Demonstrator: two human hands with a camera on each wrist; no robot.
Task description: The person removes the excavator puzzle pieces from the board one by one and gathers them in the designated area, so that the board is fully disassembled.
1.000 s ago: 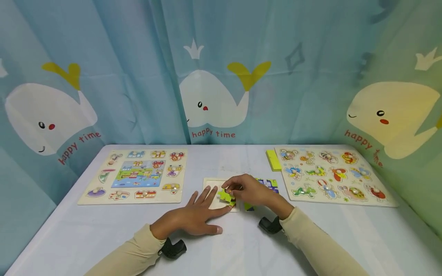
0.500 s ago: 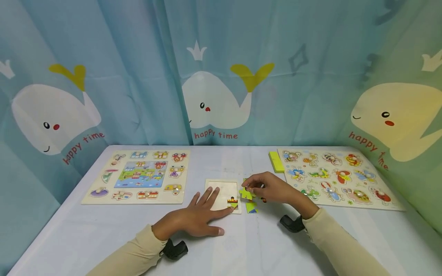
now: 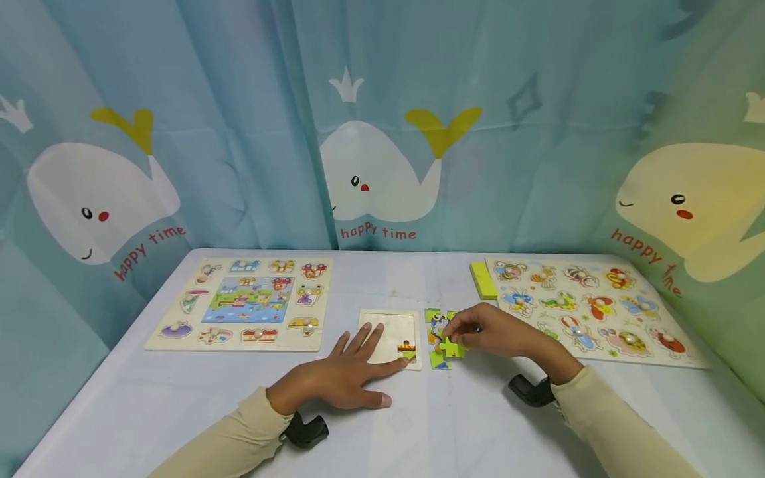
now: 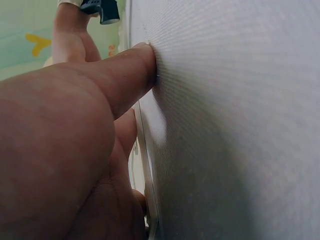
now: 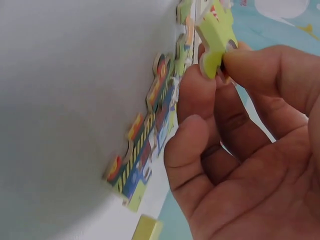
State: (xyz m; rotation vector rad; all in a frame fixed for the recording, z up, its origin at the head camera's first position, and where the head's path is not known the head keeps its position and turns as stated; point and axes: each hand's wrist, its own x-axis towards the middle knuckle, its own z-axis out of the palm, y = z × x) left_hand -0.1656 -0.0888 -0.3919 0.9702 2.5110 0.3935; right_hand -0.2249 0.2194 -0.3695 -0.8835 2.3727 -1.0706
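In the head view my left hand point(image 3: 343, 377) lies with fingers spread, its fingertips on the small wooden puzzle tray point(image 3: 394, 325). One jigsaw piece with a red and yellow print point(image 3: 407, 347) sits in the tray's lower right corner, beside my index finger. My right hand point(image 3: 496, 330) pinches a yellow-green jigsaw piece point(image 3: 452, 348) between thumb and fingers, right of the tray. The right wrist view shows that held piece point(image 5: 215, 37) tilted above the table. Loose printed pieces point(image 3: 439, 360) lie under and beside it, partly hidden by the hand; striped ones point(image 5: 137, 162) appear in the right wrist view.
A knob puzzle board with vehicles point(image 3: 248, 300) lies at the left. Another board with insects point(image 3: 588, 312) lies at the right, with a yellow-green block point(image 3: 483, 281) against its left edge. A blue whale-print curtain point(image 3: 269, 166) stands behind the white table.
My right hand has carried the yellow-green jigsaw piece from over the tray rightward to the loose pieces. The left hand has stayed on the tray; the view has shifted slightly.
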